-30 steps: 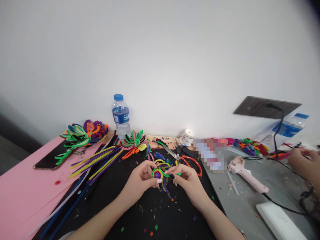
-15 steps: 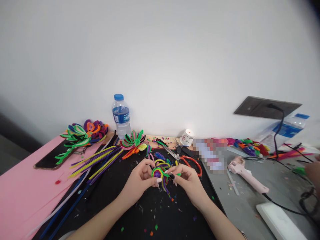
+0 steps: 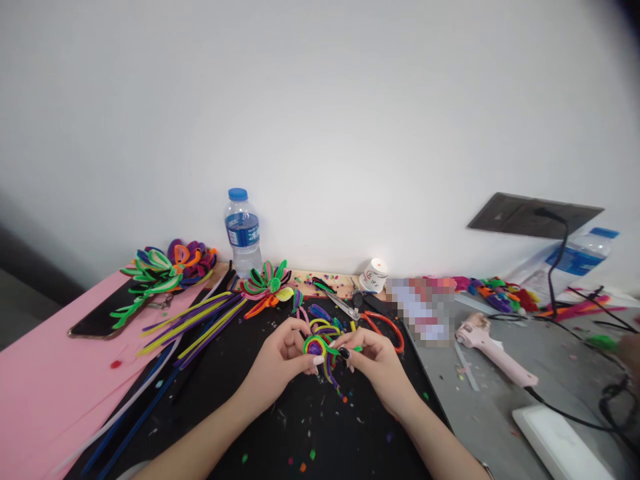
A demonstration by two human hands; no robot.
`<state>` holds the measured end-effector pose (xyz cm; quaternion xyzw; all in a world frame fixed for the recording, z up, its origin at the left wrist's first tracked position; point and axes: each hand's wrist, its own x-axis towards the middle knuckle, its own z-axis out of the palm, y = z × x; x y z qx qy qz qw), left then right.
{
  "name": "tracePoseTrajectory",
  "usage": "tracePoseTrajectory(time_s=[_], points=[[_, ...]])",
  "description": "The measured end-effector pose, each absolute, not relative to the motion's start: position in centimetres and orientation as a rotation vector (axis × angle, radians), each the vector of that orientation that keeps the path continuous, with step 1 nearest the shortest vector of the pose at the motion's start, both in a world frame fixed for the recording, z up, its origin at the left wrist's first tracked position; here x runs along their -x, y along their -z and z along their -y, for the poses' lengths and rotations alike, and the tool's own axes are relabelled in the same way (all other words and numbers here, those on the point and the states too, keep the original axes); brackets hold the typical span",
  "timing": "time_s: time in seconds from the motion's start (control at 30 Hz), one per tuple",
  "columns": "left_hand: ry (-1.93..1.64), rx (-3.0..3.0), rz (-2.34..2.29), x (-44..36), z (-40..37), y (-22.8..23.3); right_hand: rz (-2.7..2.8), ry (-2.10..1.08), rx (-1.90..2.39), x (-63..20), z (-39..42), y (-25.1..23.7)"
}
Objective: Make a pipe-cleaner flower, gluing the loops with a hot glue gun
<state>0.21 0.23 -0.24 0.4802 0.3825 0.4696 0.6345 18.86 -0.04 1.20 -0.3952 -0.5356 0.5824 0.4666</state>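
Sitting nearer the left hand (image 3: 286,355), the coil of pipe cleaners (image 3: 315,348) is pinched there. Its green tail (image 3: 333,351), running rightward, is gripped by the right hand (image 3: 374,357).

"Any lettering you can read there?"

"None. From my end I see white characters on the blue label (image 3: 243,230) of the bottle (image 3: 245,257), left of centre, and red and dark marks on the white cup (image 3: 374,275), right of centre; both are too small to read."
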Motion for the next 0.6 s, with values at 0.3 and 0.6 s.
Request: tracePoseTrajectory(time_s=[0.3, 0.6], points=[[-1.088, -1.090, -0.860, -0.23, -0.24, 0.22, 1.313, -1.436, 0.965, -18.88, -0.04, -1.10], [-1.084, -1.093, -0.849, -0.13, -0.21, 0.42, 1.308, -1.437, 0.968, -18.85, 0.08, -1.15]])
